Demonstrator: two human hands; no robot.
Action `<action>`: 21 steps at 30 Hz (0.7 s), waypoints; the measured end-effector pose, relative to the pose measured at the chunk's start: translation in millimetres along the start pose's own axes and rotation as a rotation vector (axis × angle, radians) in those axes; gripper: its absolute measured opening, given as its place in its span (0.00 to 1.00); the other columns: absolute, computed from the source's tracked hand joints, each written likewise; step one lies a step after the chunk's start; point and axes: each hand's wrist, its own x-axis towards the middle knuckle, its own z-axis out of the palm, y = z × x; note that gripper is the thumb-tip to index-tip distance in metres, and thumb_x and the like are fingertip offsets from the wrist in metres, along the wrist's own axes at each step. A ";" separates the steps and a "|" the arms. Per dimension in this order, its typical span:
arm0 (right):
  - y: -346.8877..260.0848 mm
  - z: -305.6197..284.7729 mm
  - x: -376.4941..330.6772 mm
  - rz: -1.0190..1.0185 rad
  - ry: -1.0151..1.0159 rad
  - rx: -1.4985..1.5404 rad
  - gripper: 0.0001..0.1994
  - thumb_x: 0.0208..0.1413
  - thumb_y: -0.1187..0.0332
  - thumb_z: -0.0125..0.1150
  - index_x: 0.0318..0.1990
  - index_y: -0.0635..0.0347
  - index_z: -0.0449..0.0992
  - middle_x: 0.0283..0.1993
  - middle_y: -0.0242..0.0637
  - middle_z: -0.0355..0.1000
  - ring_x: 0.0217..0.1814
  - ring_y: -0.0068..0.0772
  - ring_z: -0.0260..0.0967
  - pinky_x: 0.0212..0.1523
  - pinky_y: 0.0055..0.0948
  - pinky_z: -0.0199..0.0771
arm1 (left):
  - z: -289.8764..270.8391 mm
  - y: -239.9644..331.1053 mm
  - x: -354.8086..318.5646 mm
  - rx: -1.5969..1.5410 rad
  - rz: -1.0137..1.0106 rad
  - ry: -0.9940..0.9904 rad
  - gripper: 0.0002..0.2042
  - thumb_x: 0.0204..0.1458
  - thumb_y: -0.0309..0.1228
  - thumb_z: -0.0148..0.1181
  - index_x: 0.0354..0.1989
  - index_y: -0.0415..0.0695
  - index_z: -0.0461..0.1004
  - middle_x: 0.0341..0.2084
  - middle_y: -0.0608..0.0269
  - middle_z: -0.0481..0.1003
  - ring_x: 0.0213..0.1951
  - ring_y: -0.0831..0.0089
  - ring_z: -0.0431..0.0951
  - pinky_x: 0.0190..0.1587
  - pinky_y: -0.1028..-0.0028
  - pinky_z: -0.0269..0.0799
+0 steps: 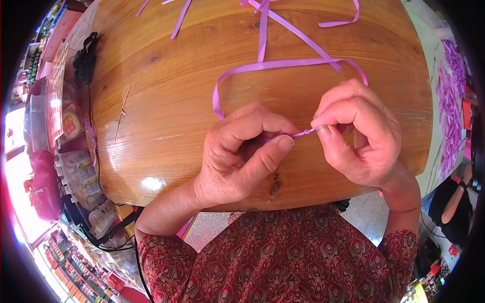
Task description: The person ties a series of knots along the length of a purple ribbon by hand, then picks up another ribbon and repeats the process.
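Note:
A narrow purple ribbon [303, 62] arcs over the table beyond my hands, and both its sides run down to them. Between my fingertips a short stretch of it is pulled taut, twisted thin, with a small knot showing near the right fingers. My left hand [242, 151] pinches one end of this stretch between thumb and forefinger. My right hand [358, 134] pinches the other end, its thumb and fingertips pressed together. What lies inside the curled left fingers is hidden.
More purple ribbon strips [263, 30] lie along the far side of the wooden table [166, 111]. A thin twisted stick or wire [122, 113] rests at left, below a black object [86, 58]. Bags and boxes crowd the left edge. A pile of purple ribbons [451, 106] lies at far right.

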 end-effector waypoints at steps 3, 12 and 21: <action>-1.5 2.3 0.8 0.022 0.010 0.034 0.04 0.46 0.83 0.57 0.30 0.66 0.72 0.32 0.39 0.69 0.28 0.23 0.65 0.27 0.20 0.65 | -0.9 -1.8 0.3 0.020 0.047 0.024 0.04 0.51 0.19 0.57 0.35 0.37 0.75 0.27 0.65 0.68 0.28 0.80 0.66 0.30 0.81 0.59; -5.3 -8.9 9.9 -0.148 0.034 -0.407 0.10 0.47 0.75 0.62 0.38 0.63 0.76 0.44 0.41 0.70 0.44 0.43 0.67 0.44 0.36 0.68 | -2.1 -1.6 -5.0 -0.050 0.008 0.037 0.03 0.53 0.20 0.55 0.35 0.38 0.73 0.32 0.66 0.66 0.30 0.82 0.64 0.31 0.82 0.58; -22.5 3.4 0.3 -0.390 -0.083 -0.683 0.19 0.35 0.68 0.70 0.41 0.52 0.80 0.51 0.32 0.70 0.54 0.41 0.61 0.50 0.43 0.61 | 5.6 -8.0 -4.8 -0.091 0.171 0.061 0.03 0.50 0.22 0.59 0.31 0.38 0.72 0.27 0.64 0.67 0.30 0.76 0.67 0.31 0.77 0.63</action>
